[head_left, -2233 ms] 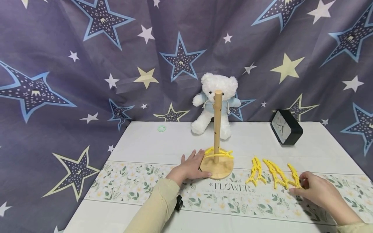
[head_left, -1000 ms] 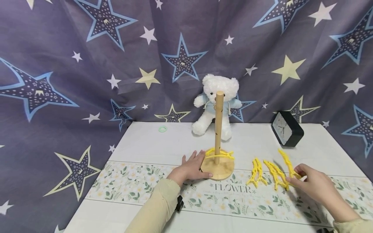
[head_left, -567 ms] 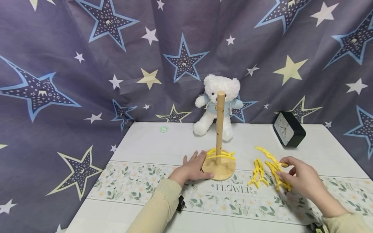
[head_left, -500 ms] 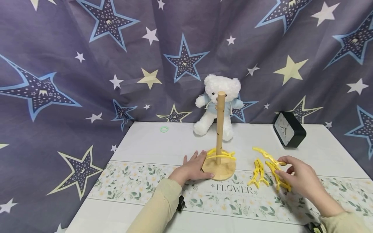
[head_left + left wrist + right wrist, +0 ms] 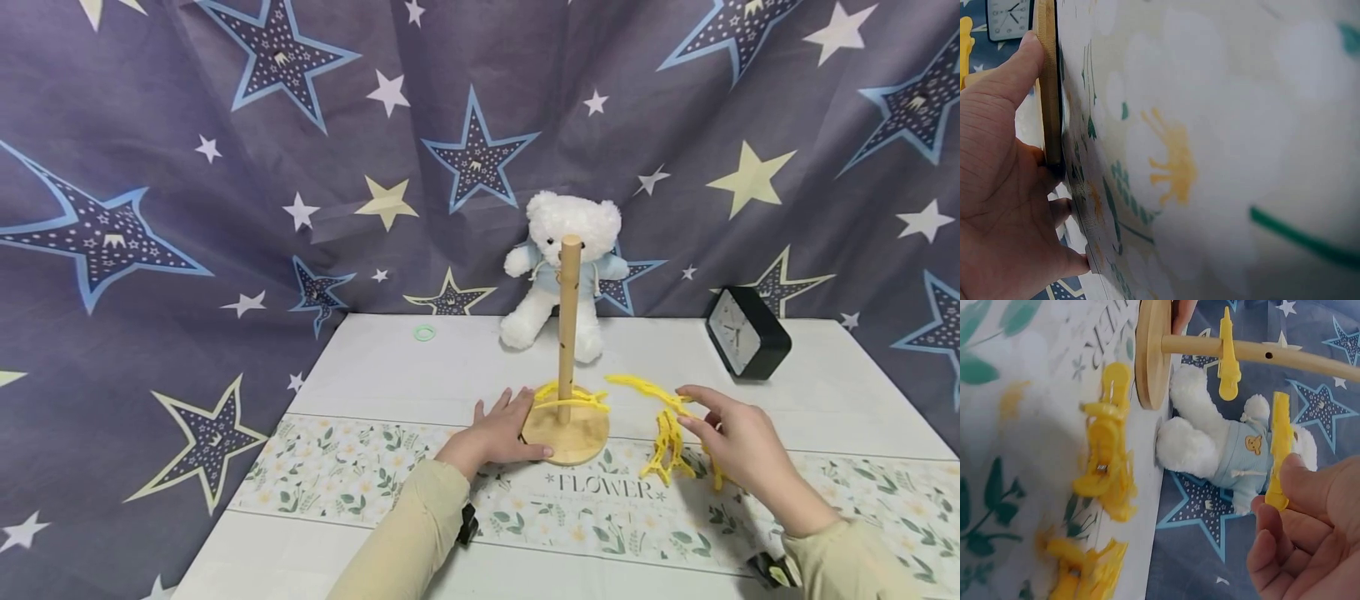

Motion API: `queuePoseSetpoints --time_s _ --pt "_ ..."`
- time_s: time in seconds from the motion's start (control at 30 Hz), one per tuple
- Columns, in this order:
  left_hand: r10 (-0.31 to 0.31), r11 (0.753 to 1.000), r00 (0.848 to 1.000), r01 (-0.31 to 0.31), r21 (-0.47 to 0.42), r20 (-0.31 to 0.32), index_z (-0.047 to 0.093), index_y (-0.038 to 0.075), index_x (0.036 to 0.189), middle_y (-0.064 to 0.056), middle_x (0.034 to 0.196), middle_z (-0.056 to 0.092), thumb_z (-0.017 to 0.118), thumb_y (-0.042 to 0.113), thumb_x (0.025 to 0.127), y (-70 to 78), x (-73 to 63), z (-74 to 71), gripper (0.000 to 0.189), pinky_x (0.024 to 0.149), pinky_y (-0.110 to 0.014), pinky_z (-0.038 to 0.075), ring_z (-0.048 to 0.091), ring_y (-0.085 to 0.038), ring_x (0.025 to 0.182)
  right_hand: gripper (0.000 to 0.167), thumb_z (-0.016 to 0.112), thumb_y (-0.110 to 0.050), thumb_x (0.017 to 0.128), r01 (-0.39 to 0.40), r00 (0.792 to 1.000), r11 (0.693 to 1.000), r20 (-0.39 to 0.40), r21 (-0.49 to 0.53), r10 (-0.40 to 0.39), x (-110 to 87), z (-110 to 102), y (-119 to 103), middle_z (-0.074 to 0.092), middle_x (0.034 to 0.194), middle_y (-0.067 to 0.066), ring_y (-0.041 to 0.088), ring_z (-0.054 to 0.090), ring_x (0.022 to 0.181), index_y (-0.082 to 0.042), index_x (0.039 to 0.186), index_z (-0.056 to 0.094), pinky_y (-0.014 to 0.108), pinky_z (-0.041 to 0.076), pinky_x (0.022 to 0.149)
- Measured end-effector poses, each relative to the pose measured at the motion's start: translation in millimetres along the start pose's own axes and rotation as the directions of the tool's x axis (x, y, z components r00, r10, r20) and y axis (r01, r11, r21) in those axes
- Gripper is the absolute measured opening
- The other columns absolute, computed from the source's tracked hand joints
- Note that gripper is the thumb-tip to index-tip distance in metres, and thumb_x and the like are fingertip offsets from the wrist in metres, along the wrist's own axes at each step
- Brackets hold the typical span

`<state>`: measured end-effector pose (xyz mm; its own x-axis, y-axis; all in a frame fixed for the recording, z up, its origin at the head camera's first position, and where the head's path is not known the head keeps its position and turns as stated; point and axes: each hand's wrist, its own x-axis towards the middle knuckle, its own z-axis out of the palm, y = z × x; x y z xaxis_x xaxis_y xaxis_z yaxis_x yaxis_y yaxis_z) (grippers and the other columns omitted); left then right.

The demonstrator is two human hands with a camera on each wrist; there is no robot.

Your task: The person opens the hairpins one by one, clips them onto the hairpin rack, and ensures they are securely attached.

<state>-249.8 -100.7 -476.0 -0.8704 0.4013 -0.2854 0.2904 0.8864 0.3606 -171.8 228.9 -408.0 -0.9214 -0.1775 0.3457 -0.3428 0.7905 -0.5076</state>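
Note:
A wooden stand with a round base and upright post is at mid-table. My left hand rests against the base's left side, fingers spread on the table and thumb along the front rim. One yellow plastic alligator hair clip is clamped across the lower post. Right of the stand, my right hand pinches another yellow hair clip by its near end, its long tip pointing left toward the post. Several loose yellow hair clips lie below that hand, which partly hides some of them.
A white teddy bear in a blue top sits behind the stand. At the back right stands a black alarm clock. A small green ring lies at the back left. A star-patterned curtain hangs behind the table.
The right hand has picked up the rightmost hair clip and carried it left over the others, turning its tip toward the post. The left hand stays at the base.

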Motion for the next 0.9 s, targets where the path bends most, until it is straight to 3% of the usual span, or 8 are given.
queuePoseSetpoints --time_s 0.17,0.27,0.3,0.4,0.5,0.63,0.9 --pt "0.003 1.000 1.000 -0.003 -0.003 -0.007 0.006 0.020 0.159 0.003 0.163 0.007 0.058 0.072 0.082 -0.6 1.0 1.2 0.106 0.113 -0.061 -0.004 -0.001 -0.023 0.149 0.034 0.069 -0.010 0.091 0.029 1.000 0.998 0.004 -0.057 -0.029 6.5 6 -8 0.036 0.049 -0.006 0.010 0.031 0.042 -0.010 0.124 0.063 0.027 0.027 0.042" --pt "0.001 1.000 1.000 -0.001 -0.001 -0.004 0.006 0.021 0.159 0.004 0.163 0.007 0.058 0.072 0.082 -1.0 1.7 1.7 0.106 0.113 -0.061 -0.004 -0.001 -0.022 0.149 0.031 0.069 -0.009 0.090 0.050 0.999 0.995 -0.016 -0.088 -0.051 10.9 10 -12 0.037 0.049 -0.006 0.011 0.030 0.043 -0.009 0.121 0.066 0.027 0.025 0.045" --pt "0.001 1.000 1.000 -0.001 -0.001 -0.004 0.006 0.021 0.159 0.004 0.163 0.007 0.058 0.072 0.082 -1.0 1.9 1.9 0.106 0.113 -0.061 -0.004 -0.001 -0.022 0.149 0.030 0.069 -0.008 0.090 0.053 0.998 0.994 -0.022 -0.094 -0.055 12.8 11 -14 0.044 0.051 -0.004 0.011 0.030 0.044 -0.008 0.119 0.067 0.027 0.025 0.046" --pt "0.003 1.000 1.000 -0.003 0.002 -0.004 0.007 0.020 0.159 0.003 0.163 0.008 0.059 0.071 0.082 0.7 0.1 0.2 0.106 0.113 -0.061 -0.004 0.000 -0.023 0.149 0.026 0.069 -0.007 0.090 0.055 0.998 0.993 -0.024 -0.101 -0.057 18.3 15 -18 0.066 0.071 0.009 0.011 0.033 0.045 -0.007 0.116 0.069 0.029 0.029 0.048" --pt "0.003 1.000 1.000 -0.003 0.003 -0.001 0.009 0.017 0.159 0.001 0.163 0.010 0.059 0.067 0.084 5.5 -5.5 -5.3 0.103 0.113 -0.061 -0.002 0.002 -0.025 0.149 0.023 0.069 -0.006 0.090 0.060 0.998 0.993 -0.027 -0.099 -0.063 23.4 21 -22 0.072 0.099 0.015 0.015 0.048 0.051 -0.007 0.113 0.070 0.034 0.041 0.052" --pt "0.010 1.000 1.000 -0.010 0.001 0.002 0.011 0.015 0.159 -0.002 0.163 0.012 0.059 0.065 0.086 9.7 -10.8 -9.5 0.100 0.113 -0.062 0.001 0.005 -0.027 0.149 0.021 0.070 -0.005 0.088 0.094 0.994 0.989 -0.044 -0.113 -0.100 29.0 30 -29 0.073 0.094 0.012 0.021 0.062 0.062 -0.007 0.110 0.072 0.042 0.051 0.060" --pt "0.002 1.000 1.000 -0.002 -0.005 0.019 0.006 0.019 0.159 0.003 0.164 0.007 0.059 0.068 0.084 6.7 -7.2 -7.4 0.103 0.114 -0.060 -0.003 -0.001 -0.023 0.149 0.018 0.071 -0.004 0.087 0.167 0.982 0.975 -0.062 -0.144 -0.177 39.6 44 -44 0.074 0.086 0.010 0.024 0.065 0.062 -0.005 0.105 0.073 0.045 0.053 0.062"
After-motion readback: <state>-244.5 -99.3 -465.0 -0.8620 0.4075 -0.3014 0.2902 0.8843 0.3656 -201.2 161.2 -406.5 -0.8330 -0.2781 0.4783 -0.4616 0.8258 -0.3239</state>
